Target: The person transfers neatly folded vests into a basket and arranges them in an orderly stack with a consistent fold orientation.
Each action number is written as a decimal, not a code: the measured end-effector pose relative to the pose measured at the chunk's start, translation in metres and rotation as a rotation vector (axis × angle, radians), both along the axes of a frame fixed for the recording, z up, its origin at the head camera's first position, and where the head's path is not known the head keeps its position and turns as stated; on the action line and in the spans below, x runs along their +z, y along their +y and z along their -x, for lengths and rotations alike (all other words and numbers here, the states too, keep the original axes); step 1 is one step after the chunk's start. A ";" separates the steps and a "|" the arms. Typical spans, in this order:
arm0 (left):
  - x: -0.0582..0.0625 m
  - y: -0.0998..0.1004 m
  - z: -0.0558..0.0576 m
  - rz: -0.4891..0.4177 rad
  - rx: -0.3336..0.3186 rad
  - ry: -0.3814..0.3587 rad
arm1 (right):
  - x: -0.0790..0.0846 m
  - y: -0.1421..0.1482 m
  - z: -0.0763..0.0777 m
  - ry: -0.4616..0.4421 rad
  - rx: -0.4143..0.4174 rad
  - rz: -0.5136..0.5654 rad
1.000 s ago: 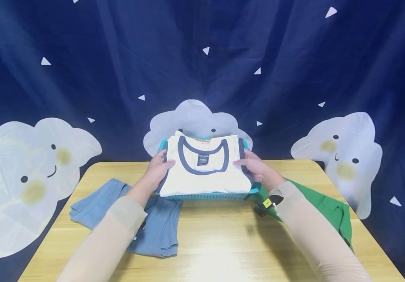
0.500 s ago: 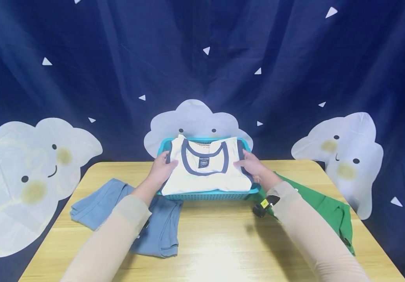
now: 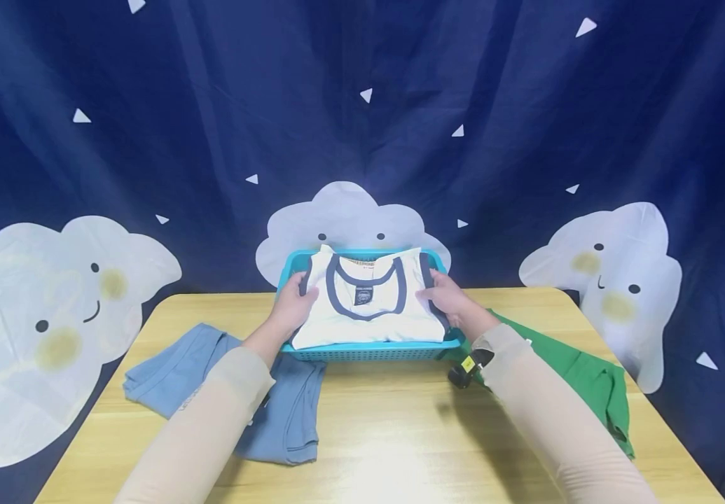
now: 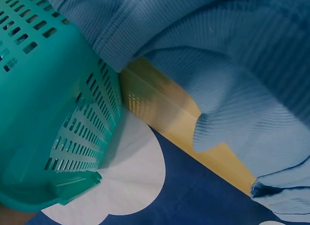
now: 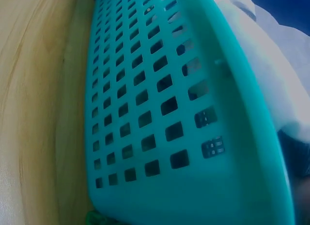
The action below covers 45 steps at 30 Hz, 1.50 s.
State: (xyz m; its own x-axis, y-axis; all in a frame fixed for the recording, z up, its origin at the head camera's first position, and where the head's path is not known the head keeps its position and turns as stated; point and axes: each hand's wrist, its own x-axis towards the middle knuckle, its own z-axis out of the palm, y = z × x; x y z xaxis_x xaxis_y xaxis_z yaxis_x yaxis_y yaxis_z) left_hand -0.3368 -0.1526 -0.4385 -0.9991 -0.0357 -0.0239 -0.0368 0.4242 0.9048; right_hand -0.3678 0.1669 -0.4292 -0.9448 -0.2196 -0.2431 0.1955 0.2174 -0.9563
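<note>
A folded white T-shirt [image 3: 368, 329] with navy trim at the neck and sides lies in a turquoise perforated plastic basket [image 3: 368, 353]. My left hand [image 3: 293, 306] grips the shirt's left side, thumb on top of the cloth. On the opposite side, my right hand [image 3: 453, 297] holds it the same way, thumb over the fabric. Fingers of both hands are partly hidden down between shirt and basket wall. The right wrist view shows the basket's side [image 5: 140, 104] close up, with white cloth [image 5: 261, 55] beyond the rim.
Blue ribbed garments [image 3: 286, 420] lie folded on the wooden table [image 3: 381, 434] at the left, beside the basket. A green garment [image 3: 576, 371] lies at the right, partly under the right forearm. A navy curtain [image 3: 362, 140] with cloud prints hangs behind the table.
Both hands have lowered the shirt into the basket and moved slightly inward. More of the basket's back and left rim now shows around the cloth.
</note>
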 end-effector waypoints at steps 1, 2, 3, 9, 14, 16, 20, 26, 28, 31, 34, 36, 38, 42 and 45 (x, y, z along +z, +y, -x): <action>0.000 0.000 0.000 0.013 0.000 0.008 | -0.001 0.000 0.000 0.001 0.002 -0.001; 0.000 0.001 -0.001 0.025 0.001 0.018 | -0.001 0.000 0.000 0.000 0.000 -0.002; 0.000 0.002 -0.001 0.040 0.005 0.029 | -0.002 -0.001 0.001 0.002 0.000 -0.003; -0.004 0.007 0.001 0.140 0.000 0.093 | -0.006 -0.003 0.002 0.034 -0.005 -0.029; -0.008 0.010 0.003 0.189 0.004 0.082 | -0.008 -0.005 0.001 0.072 -0.015 -0.074; -0.009 0.010 0.003 0.200 0.005 0.081 | -0.008 -0.006 0.001 0.072 -0.019 -0.081; -0.010 0.011 0.004 0.226 0.010 0.095 | -0.008 -0.007 0.001 0.078 -0.015 -0.076; -0.006 0.014 0.002 0.276 0.023 0.098 | -0.011 -0.010 0.003 0.109 -0.031 -0.106; -0.006 0.015 0.002 0.300 0.022 0.088 | -0.013 -0.012 0.003 0.127 -0.035 -0.131; -0.007 0.016 0.002 0.325 0.016 0.073 | -0.017 -0.014 0.004 0.167 -0.034 -0.163; -0.008 0.015 0.002 0.330 0.011 0.062 | -0.019 -0.016 0.004 0.197 -0.023 -0.191; -0.009 0.014 0.002 0.335 0.008 0.052 | -0.018 -0.017 0.003 0.202 -0.017 -0.212; -0.010 0.014 0.001 0.339 0.004 0.041 | -0.018 -0.018 0.002 0.207 -0.009 -0.232; -0.010 0.014 0.001 0.342 -0.002 0.021 | -0.020 -0.019 0.003 0.224 -0.001 -0.293; -0.009 0.015 0.000 0.353 -0.010 -0.001 | -0.022 -0.019 0.004 0.229 -0.006 -0.328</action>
